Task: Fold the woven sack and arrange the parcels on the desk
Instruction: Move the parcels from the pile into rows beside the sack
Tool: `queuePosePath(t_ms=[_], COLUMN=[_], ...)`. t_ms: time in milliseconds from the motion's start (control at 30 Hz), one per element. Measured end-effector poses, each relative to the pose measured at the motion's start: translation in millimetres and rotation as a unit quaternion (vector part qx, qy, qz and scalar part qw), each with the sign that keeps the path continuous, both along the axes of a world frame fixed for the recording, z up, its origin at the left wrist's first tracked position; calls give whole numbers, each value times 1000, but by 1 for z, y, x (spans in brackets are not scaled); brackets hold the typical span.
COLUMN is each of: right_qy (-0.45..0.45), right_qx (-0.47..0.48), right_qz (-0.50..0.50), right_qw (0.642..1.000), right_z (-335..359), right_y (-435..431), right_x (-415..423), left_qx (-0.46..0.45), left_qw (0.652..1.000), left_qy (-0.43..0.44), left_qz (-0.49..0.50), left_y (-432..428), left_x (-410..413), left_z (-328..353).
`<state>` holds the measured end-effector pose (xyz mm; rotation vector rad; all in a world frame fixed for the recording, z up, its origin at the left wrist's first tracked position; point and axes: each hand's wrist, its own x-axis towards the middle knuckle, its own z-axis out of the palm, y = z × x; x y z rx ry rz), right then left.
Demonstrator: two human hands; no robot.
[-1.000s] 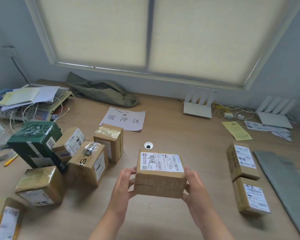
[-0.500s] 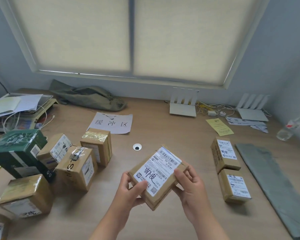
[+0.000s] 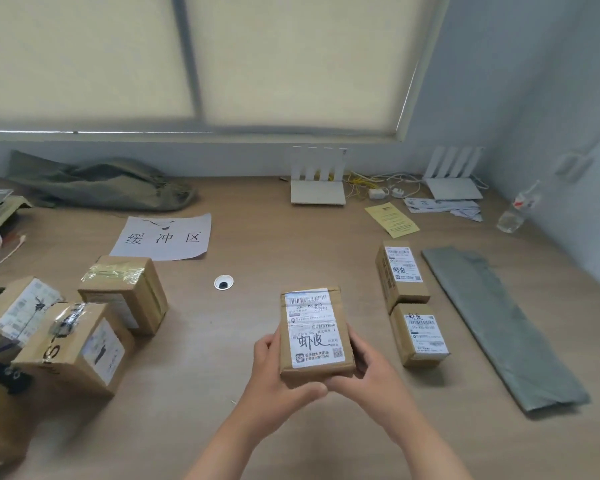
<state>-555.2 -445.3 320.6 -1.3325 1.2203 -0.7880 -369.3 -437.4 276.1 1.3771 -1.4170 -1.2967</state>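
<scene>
We grip a rectangular brown cardboard parcel (image 3: 315, 336), left hand (image 3: 278, 374) and right hand (image 3: 374, 375) curled round its near end (seemingly lifted); smooth wooden desk (image 3: 368, 292) separates it from two labelled cardboard boxes (image 3: 420, 336) rightward.

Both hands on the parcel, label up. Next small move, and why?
Probably shift the held parcel rightward and set it down beside the far parcel and near parcel, which lie label-up left of the folded sack. The left hand and right hand grip it above the desk, and its handwritten mark seems to match theirs.
</scene>
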Motion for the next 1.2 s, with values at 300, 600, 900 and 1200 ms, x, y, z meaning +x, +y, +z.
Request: queuePosePath(t_ms=[300,600,900,1200], right_qy=[179,384,505,585], right_qx=[-57,-60,-200,-240], right_qz=[-23,43,42,59], right_qw=[982,920,839,772], right_z=[-72,-144,-160,-157], right_y=[-63,-141,-218,-274], right_x=[-68,-100,-100,-111], left_qx=[-23,29,45,41], left_qw=[999,994,990,988], left_qy=[-39,-105,-123,-147], left_qz=[8,25,43,37], left_y=[-68,-130,-208,-275], left_x=[-84,-129,-141,-164], left_z=[-65,-136,-158,-160])
